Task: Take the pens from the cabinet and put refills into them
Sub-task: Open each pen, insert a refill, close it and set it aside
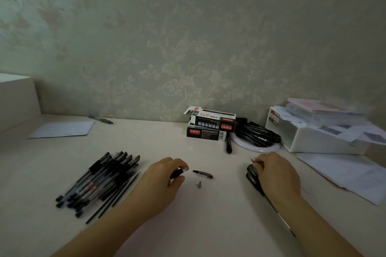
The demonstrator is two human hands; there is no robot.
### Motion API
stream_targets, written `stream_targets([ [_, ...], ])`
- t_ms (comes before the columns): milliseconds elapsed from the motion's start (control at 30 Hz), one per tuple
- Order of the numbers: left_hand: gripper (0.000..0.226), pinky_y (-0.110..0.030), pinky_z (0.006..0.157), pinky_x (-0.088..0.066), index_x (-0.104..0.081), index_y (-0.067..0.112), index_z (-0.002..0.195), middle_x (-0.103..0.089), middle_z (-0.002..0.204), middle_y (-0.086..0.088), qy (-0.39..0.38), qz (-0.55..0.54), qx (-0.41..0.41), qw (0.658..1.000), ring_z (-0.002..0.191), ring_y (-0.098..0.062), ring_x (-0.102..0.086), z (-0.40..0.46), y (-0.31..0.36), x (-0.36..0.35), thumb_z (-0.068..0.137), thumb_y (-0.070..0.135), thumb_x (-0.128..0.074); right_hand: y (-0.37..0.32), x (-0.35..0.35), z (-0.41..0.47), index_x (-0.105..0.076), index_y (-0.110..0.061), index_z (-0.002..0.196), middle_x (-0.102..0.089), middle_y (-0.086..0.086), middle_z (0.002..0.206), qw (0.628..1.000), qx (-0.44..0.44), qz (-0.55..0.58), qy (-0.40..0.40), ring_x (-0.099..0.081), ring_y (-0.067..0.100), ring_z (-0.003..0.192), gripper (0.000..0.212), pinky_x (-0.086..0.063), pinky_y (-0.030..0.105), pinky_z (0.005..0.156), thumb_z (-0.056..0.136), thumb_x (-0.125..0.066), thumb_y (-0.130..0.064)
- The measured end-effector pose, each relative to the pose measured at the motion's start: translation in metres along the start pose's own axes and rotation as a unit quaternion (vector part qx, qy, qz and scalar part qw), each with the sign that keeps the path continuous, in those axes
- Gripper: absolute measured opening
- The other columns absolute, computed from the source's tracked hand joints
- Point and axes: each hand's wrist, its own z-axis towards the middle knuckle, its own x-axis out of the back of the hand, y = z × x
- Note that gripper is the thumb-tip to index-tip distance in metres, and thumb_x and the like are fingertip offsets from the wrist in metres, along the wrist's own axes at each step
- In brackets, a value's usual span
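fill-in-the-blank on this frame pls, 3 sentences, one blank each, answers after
1. The left hand holds a pen barrel on the ___ side of the loose pen cap.
2. The heap of pens lies to the ___ of the left hand.
3. The two stacked boxes stand against the ___.

Answers: left; left; wall

pen pile (100,181) left, boxes (211,125) behind (marker heap (258,133) beside).
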Motion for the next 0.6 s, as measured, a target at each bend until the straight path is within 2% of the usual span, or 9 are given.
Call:
stream_targets([
  [100,0.018,-0.002,0.067,-0.037,-0.060,0.032,0.111,-0.055,0.097,0.017,0.004,0.024,0.023,0.999,0.076,0.004,-0.052,0.001,-0.003,0.001,0.095,0.026,-0.055,-0.002,0.000,0.000,-0.073,-0.014,0.097,-0.065,0.003,0.098,1.000,0.011,-0.001,0.014,-0.059,0.020,0.084,0.023,-0.051,0.035,0.071,0.099,-0.051,-0.021],
  [200,0.014,-0.007,0.065,-0.035,-0.060,0.027,0.107,-0.057,0.099,0.014,0.021,0.063,0.059,0.996,0.075,0.000,-0.049,0.001,-0.009,0.005,0.093,0.025,-0.057,-0.012,0.002,-0.002,-0.071,-0.017,0.109,-0.063,0.001,0.106,0.997,0.044,0.039,0.042,-0.059,0.020,0.091,0.021,-0.050,0.035,0.076,0.097,-0.055,-0.023],
  [300,0.013,-0.018,0.071,-0.040,-0.055,0.022,0.105,-0.054,0.098,0.010,0.034,0.122,0.131,0.983,0.082,-0.005,-0.047,0.002,-0.017,0.015,0.093,0.027,-0.058,-0.030,0.001,-0.011,-0.070,-0.022,0.113,-0.062,-0.005,0.105,0.989,0.106,0.098,0.040,-0.059,0.014,0.087,0.021,-0.051,0.033,0.078,0.096,-0.057,-0.027],
  [433,0.020,-0.026,0.069,-0.042,-0.041,0.019,0.089,-0.054,0.097,0.001,-0.003,0.223,0.224,0.949,0.080,-0.013,-0.046,0.002,-0.033,0.038,0.092,0.030,-0.058,-0.051,-0.003,-0.024,-0.071,-0.024,0.107,-0.063,-0.011,0.099,0.973,0.173,0.150,0.029,-0.057,0.009,0.089,0.018,-0.052,0.028,0.076,0.095,-0.059,-0.028],
  [533,0.019,-0.027,0.068,-0.044,-0.041,0.020,0.086,-0.051,0.089,0.002,-0.030,0.264,0.246,0.932,0.079,-0.016,-0.049,0.002,-0.041,0.046,0.092,0.031,-0.056,-0.058,-0.006,-0.029,-0.072,-0.023,0.106,-0.063,-0.013,0.098,0.965,0.200,0.168,0.020,-0.057,0.007,0.090,0.017,-0.053,0.029,0.076,0.095,-0.059,-0.027],
  [600,0.015,-0.028,0.075,-0.049,-0.046,0.019,0.092,-0.056,0.097,0.001,-0.040,0.278,0.236,0.930,0.088,-0.017,-0.056,0.002,-0.043,0.044,0.093,0.031,-0.055,-0.059,-0.007,-0.030,-0.072,-0.023,0.106,-0.064,-0.013,0.098,0.963,0.206,0.173,0.018,-0.058,0.006,0.089,0.017,-0.053,0.029,0.076,0.095,-0.059,-0.027],
])
